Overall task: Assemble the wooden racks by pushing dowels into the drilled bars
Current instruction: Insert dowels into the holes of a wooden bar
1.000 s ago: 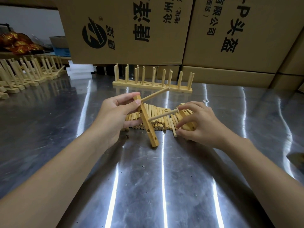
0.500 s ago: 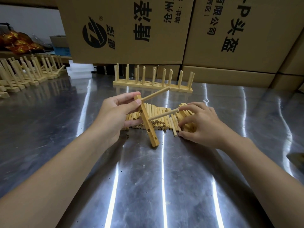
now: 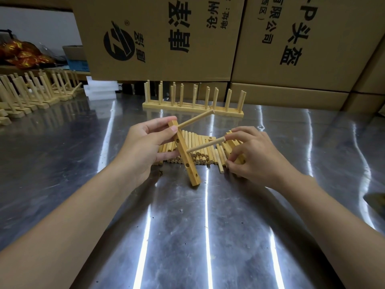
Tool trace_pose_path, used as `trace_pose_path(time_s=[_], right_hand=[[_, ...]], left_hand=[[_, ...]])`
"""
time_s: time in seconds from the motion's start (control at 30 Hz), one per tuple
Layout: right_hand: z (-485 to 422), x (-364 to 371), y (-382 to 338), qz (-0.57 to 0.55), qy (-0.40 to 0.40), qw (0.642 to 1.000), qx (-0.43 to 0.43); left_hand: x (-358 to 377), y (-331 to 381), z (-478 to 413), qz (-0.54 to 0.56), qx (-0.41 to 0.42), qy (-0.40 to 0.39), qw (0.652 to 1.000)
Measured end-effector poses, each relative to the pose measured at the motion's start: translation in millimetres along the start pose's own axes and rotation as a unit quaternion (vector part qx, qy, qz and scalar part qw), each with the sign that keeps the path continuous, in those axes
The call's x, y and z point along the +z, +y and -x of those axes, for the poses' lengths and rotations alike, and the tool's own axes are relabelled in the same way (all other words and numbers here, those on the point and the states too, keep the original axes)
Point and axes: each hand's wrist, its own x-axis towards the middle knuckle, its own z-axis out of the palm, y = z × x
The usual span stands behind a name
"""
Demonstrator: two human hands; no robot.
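- Head view, frame centre: left hand [image 3: 143, 149] grips a tilted drilled bar [image 3: 185, 157] bearing two dowels [image 3: 195, 119].
- Right hand [image 3: 258, 157] curls onto the dowel pile [image 3: 193, 138]; grip unclear.

steel table [image 3: 62, 155] | printed cardboard boxes [image 3: 158, 38] behind | white blocks [image 3: 100, 89] | red-gold bags [image 3: 20, 53]

One wide-angle view from the person's head, facing forward and down across the tabletop [image 3: 208, 236]; left hand [image 3: 143, 149] and right hand [image 3: 258, 156] sit mid-frame, close to the lens; cardboard boxes [image 3: 302, 49] close off the far side
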Motion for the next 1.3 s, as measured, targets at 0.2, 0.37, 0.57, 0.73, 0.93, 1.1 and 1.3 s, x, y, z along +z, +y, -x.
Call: trace_pose_path(time_s=[0.2, 0.37, 0.57, 0.73, 0.93, 1.1, 1.3], right_hand=[[0.7, -1.7, -4.7, 0.041, -0.02, 0.999, -0.002], [0.5, -2.0, -7.2, 0.042, -0.027, 0.999, 0.004], [1.7, -0.9, -12.7, 0.086, -0.039, 0.995, -0.008], [3.1, -7.0, -16.6, 0.106, 0.036, 0.994, 0.004], [1.5, -17.4, -14.1, -0.05, 0.194, 0.979, 0.044], [0.7, -19.5, -20.3, -0.276, 0.171, 0.941, 0.095], [1.1, -18.9, -27.4, -0.431, 0.096, 0.891, 0.105]], left_hand=[[0.1, -0.4, 0.6, 0.003, 0.001, -0.002, 1.0], [-0.8, 0.0, 0.2, 0.002, 0.001, -0.002, 1.0], [-0.7, -2.3, -1.0, 0.004, 0.001, 0.001, 1.0], [-1.3, -3.3, -1.9, -0.002, 0.002, -0.003, 1.0], [-1.9, -2.5, -1.9, 0.008, -0.001, 0.001, 1.0], [-2.5, -1.3, -3.0, 0.016, -0.003, 0.007, 1.0], [-3.9, -0.1, -3.1, 0.029, -0.006, 0.013, 0.999]])
